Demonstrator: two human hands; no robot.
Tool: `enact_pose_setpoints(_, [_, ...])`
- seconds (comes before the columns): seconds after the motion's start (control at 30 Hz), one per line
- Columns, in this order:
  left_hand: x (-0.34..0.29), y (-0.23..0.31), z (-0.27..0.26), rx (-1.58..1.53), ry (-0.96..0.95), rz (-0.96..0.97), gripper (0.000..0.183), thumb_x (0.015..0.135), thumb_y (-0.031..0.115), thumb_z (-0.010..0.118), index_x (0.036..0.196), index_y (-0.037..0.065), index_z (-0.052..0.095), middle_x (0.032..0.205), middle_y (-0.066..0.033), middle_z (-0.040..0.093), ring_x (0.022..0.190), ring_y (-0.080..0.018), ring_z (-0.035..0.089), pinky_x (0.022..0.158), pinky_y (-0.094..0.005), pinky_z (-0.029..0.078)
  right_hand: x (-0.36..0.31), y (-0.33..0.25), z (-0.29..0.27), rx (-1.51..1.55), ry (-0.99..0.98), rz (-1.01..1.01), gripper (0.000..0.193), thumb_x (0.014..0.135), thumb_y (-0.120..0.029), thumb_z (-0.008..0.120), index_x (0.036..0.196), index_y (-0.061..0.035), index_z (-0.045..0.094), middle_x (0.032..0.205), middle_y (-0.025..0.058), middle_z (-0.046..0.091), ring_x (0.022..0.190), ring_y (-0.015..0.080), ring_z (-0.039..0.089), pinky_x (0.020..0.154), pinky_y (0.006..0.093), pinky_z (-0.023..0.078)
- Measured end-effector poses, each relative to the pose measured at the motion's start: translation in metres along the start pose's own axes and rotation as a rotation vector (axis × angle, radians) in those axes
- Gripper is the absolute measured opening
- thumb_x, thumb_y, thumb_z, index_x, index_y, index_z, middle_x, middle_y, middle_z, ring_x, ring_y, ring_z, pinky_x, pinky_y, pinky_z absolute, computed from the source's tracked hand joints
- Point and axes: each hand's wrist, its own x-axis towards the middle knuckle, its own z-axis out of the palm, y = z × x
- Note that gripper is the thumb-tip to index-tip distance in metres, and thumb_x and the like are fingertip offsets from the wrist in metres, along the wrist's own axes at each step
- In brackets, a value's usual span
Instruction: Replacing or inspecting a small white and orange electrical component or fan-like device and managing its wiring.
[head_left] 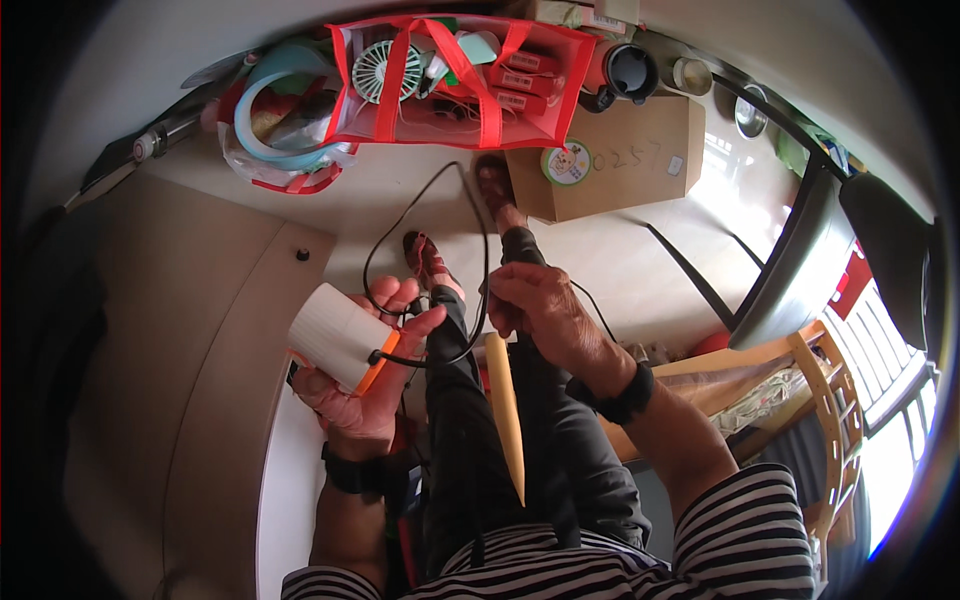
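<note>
My left hand [365,395] holds a white ribbed cylinder [338,332] with an orange rim, tilted, its fingers curled around and beneath it. A black cable [440,178] runs from a plug at the orange rim, rises in a wide loop and drops back toward the left fingers. To the right, my right hand [540,305] is closed in a pinch at the side of this loop, seemingly on the cable; its fingertips are partly hidden. Just below those fingers is a pale wooden tapered piece [507,425], pointed toward me. Whether the hand touches it I cannot tell.
A red-edged bag [350,125] holding a small fan [387,72] and red boxes stands ahead. Beside it are a cardboard box [640,165] and a dark-lidded cup [630,72]. A brown panel [215,300] lies left; a chair [800,250] and wooden furniture [840,440] are right.
</note>
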Motion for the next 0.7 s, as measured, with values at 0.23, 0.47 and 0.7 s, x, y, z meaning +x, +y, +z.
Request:
enact_pose_setpoints(0.23, [-0.013,0.002,-0.002,-0.039,-0.162,-0.144,0.059,0.060,0.045,0.064,0.094,0.000,0.048,0.100,-0.0171,0.050,0.098,-0.0321,0.049,0.083,-0.0512,0.044,0.009,0.012,0.013,0.189,-0.091,0.075,0.022,0.085,-0.019,0.051,0.081,0.0012,0.057,0.067,0.0036,0.055,0.052,0.0086,0.051,0.045,0.0216,0.041])
enact_pose_setpoints(0.47, [-0.025,0.004,0.002,0.178,-0.311,-0.115,0.071,0.068,0.068,0.048,0.092,0.002,0.047,0.096,-0.0207,0.053,0.090,-0.0308,0.050,0.081,-0.0412,0.040,-0.007,0.020,0.016,-0.088,0.080,-0.092,0.014,0.079,-0.010,0.054,0.074,0.0032,0.056,0.059,0.0015,0.051,0.049,0.0077,0.048,0.042,0.0221,0.037])
enact_pose_setpoints(0.7, [-0.033,0.014,0.014,0.656,-0.364,-0.365,0.055,0.051,0.025,0.079,0.093,0.000,0.052,0.101,-0.0252,0.054,0.091,-0.0258,0.053,0.077,-0.0339,0.042,-0.013,0.000,0.026,-0.331,-0.100,0.061,0.014,0.078,-0.015,0.063,0.073,-0.0012,0.065,0.059,0.0001,0.054,0.052,0.0031,0.049,0.045,0.0212,0.038])
